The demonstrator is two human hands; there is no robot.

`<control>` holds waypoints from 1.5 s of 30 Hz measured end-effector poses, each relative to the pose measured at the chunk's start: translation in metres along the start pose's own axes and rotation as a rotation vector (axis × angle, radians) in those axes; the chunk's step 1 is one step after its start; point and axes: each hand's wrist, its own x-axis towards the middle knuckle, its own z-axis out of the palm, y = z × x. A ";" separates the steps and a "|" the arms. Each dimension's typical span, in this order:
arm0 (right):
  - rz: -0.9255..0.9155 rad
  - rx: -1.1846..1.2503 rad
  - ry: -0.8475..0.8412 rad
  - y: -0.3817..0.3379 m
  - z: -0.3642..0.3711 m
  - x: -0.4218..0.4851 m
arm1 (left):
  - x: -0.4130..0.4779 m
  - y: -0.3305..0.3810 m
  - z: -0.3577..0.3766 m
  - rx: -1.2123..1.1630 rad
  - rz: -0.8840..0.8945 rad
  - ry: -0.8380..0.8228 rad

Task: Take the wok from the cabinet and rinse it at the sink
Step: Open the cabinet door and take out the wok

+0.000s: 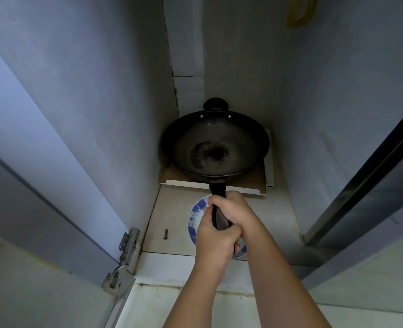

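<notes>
Two hands clasp the round black metal wok by its long handle mid-frame. Below the right hand sits the left hand.

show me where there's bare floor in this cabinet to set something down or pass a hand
Bare tile lies between the plate and the left wall, save a small screw, and again between plate and right wall. The back is crowded: the wok fills it nearly wall to wall.

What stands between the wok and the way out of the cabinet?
A blue-and-white plate lies on the cabinet floor below the left hand and right hand, which grip the wok handle. Lifted, the wok would likely pass above it. No sink is visible.
</notes>
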 end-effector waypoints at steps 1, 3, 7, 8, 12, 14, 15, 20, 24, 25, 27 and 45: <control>-0.009 0.008 0.003 0.000 0.000 -0.002 | -0.002 0.000 -0.001 -0.003 0.017 0.002; -0.025 0.031 0.005 0.002 0.003 -0.005 | -0.007 0.000 -0.003 -0.004 0.043 -0.007; -0.032 0.056 0.020 0.000 0.009 -0.011 | -0.011 0.002 -0.011 0.036 0.092 -0.020; -0.038 0.060 0.031 -0.002 0.010 -0.013 | -0.012 0.004 -0.013 0.047 0.110 -0.022; -0.086 0.027 0.070 -0.017 0.007 -0.029 | -0.021 0.011 -0.018 0.073 0.179 -0.042; -0.100 0.007 0.081 -0.021 0.005 -0.039 | -0.032 0.015 -0.017 0.082 0.189 -0.043; -0.105 0.007 0.083 -0.024 0.006 -0.045 | -0.040 0.017 -0.018 0.084 0.187 -0.044; -0.054 0.007 0.097 -0.037 0.014 -0.096 | -0.095 0.036 -0.031 0.058 0.121 -0.054; 0.027 -0.035 0.098 -0.054 0.015 -0.143 | -0.142 0.058 -0.039 0.068 0.054 -0.040; 0.048 -0.038 0.091 -0.058 0.015 -0.154 | -0.154 0.064 -0.041 0.067 0.034 -0.040; 0.088 -0.029 0.066 -0.070 0.015 -0.177 | -0.177 0.077 -0.045 0.080 -0.007 -0.044; 0.322 -0.046 -0.028 -0.146 0.028 -0.339 | -0.343 0.173 -0.080 0.083 -0.287 -0.031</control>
